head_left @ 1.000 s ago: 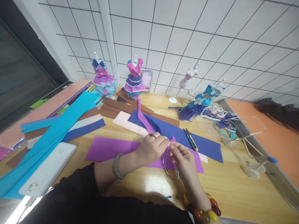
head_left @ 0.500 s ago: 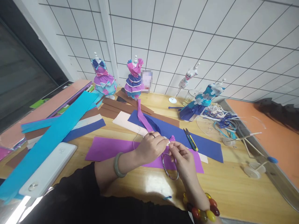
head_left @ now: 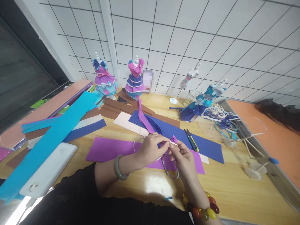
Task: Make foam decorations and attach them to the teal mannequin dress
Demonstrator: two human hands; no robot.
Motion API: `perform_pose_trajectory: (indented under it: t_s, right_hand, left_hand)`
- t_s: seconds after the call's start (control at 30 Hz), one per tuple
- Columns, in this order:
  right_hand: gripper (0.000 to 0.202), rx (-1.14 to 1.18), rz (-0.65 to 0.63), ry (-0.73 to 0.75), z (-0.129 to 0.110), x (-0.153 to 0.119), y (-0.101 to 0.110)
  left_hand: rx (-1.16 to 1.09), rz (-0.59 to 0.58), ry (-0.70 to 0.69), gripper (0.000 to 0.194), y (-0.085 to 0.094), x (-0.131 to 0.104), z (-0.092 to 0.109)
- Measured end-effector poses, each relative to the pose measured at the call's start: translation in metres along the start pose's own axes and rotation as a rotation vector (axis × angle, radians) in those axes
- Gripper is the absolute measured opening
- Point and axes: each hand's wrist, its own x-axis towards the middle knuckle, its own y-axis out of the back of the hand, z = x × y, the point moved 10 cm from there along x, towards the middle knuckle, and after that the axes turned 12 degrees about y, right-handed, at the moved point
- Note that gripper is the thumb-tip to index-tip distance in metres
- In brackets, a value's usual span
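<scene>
I am viewing a pleated purple piece [head_left: 173, 139] just beyond the fingertips, above the near purple sheet [head_left: 100, 150]. For sound handling, the pinch should be bearing on the gathered base, with pressure staying even so that the folds are not slipping or creasing. The white cord [head_left: 134, 144] should be running free of the folds; I cannot tell which digits, if any, are gripping it.

The left hand [head_left: 151, 151] is reaching in from the left, knuckles up, its thumb and forefinger closing narrowly on the base. The right hand [head_left: 186, 159] is angling in from the near right, its fingertips pinching the same base. A patterned loop [head_left: 166, 170] is hanging beneath, between the hands.
</scene>
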Motion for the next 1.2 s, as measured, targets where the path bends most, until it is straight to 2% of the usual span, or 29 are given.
perform_pose_trajectory:
  t_s: [0.1, 0.2, 0.37, 0.47, 0.6, 0.7, 0.9, 0.97, 1.1, 1.2]
  right_hand:
    - [0.023, 0.017, 0.018, -0.006, 0.000, 0.000, 0.002]
    - [0.024, 0.033, 0.044, -0.018, 0.001, 0.000, 0.005]
    - [0.019, 0.070, 0.033, -0.035, 0.002, 0.001, 0.002]
    - [0.022, 0.075, 0.037, -0.047, 0.002, 0.001, 0.002]
    - [0.022, 0.075, 0.071, -0.022, 0.000, 0.001, 0.005]
    - [0.021, 0.079, 0.091, -0.010, -0.001, 0.001, 0.009]
    - [0.023, 0.041, 0.109, -0.004, 0.000, 0.001, 0.013]
    - [0.024, 0.041, 0.107, -0.011, 0.001, 0.001, 0.014]
    - [0.021, 0.068, 0.062, -0.043, 0.002, 0.001, 0.010]
    - [0.019, 0.101, -0.008, -0.079, 0.005, 0.000, 0.004]
  left_hand:
    - [-0.151, -0.085, 0.173, 0.016, -0.006, 0.001, -0.013]
    - [-0.289, -0.173, 0.290, 0.018, -0.014, 0.001, -0.021]
    - [-0.538, -0.288, 0.368, 0.019, -0.026, 0.000, -0.026]
    - [-0.600, -0.326, 0.384, 0.020, -0.030, 0.000, -0.025]
    - [-0.574, -0.328, 0.371, 0.020, -0.028, 0.000, -0.021]
    - [-0.467, -0.298, 0.328, 0.020, -0.022, 0.001, -0.017]
    - [-0.223, -0.204, 0.105, 0.019, -0.006, 0.004, 0.003]
    - [-0.173, -0.170, 0.073, 0.018, -0.002, 0.005, 0.004]
    - [-0.154, -0.107, 0.116, 0.017, 0.007, 0.012, -0.006]
    - [-0.144, -0.137, 0.183, 0.022, 0.006, 0.018, -0.015]
